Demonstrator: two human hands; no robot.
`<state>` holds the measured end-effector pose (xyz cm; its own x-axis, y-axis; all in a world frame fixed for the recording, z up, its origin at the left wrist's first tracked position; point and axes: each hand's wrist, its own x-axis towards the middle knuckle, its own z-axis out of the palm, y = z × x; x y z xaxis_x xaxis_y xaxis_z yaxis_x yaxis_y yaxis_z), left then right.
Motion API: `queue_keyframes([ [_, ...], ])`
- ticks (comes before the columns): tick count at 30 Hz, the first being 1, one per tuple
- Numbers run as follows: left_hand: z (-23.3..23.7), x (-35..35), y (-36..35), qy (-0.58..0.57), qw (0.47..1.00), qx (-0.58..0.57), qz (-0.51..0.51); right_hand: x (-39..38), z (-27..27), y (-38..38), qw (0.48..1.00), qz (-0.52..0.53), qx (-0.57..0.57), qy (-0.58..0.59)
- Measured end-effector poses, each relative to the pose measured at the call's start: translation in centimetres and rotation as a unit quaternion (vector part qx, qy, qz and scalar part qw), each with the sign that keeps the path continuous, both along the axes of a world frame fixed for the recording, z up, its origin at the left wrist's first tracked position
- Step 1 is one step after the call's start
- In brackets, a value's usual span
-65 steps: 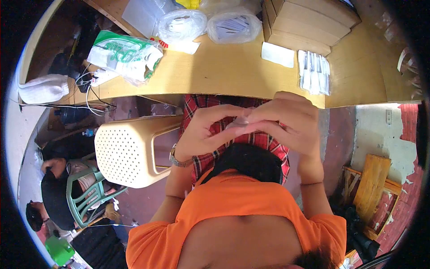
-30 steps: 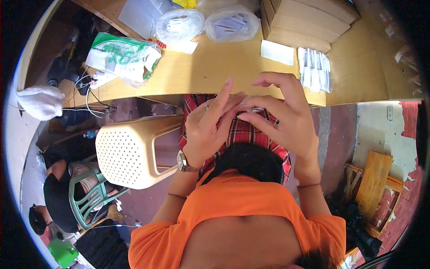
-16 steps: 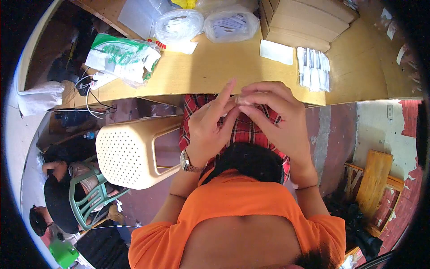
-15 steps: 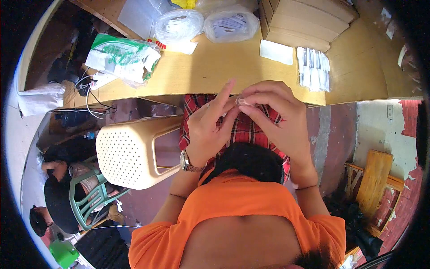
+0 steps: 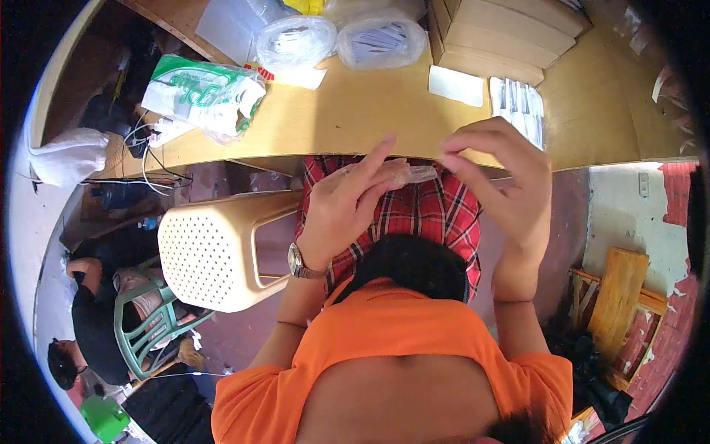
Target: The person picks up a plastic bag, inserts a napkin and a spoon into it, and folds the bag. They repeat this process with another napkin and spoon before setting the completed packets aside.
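Note:
My left hand (image 5: 347,196), with a wristwatch on its wrist, is over my lap and grips a small clear plastic piece (image 5: 421,175), perhaps a sleeve or bag. The plastic sticks out to the right of my fingertips, and its inner end is hidden by them. My left index finger points up and away. To the right, my right hand (image 5: 514,181) is raised near the table edge, apart from the plastic, with thumb and forefinger in a pinch. Whatever is between those fingertips is too small to make out. Red plaid cloth (image 5: 399,214) covers my lap.
On the table (image 5: 370,111) are two plastic-wrapped bundles of white items (image 5: 381,41), a green-and-white pack (image 5: 203,92), a white paper (image 5: 456,86), clear-wrapped white pieces (image 5: 518,107) and cardboard boxes (image 5: 503,37). A cream stool (image 5: 207,251) stands left; a person (image 5: 103,325) sits beyond.
My right hand has parted from my left, moving right and slightly up. The clear plastic now shows at my left fingertips, where both hands met before.

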<state>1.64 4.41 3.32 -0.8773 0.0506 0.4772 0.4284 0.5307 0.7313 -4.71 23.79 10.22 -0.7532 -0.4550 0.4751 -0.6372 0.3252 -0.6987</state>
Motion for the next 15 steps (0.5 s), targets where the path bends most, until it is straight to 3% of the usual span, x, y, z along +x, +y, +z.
queue_keyframes([
  [2,-0.08,-0.16,-0.24,0.01,1.0,-0.01,-0.027,-0.38,-0.06,0.23,0.996,0.039,0.072,0.023],
  [8,-0.21,-0.1,-0.22,0.008,0.998,-0.038,-0.045,-0.8,-0.08,-0.18,0.976,0.144,0.15,0.072],
  [15,-0.16,0.07,0.04,-0.024,0.998,0.005,-0.063,-0.49,0.14,-0.65,0.959,0.152,0.232,0.053],
])
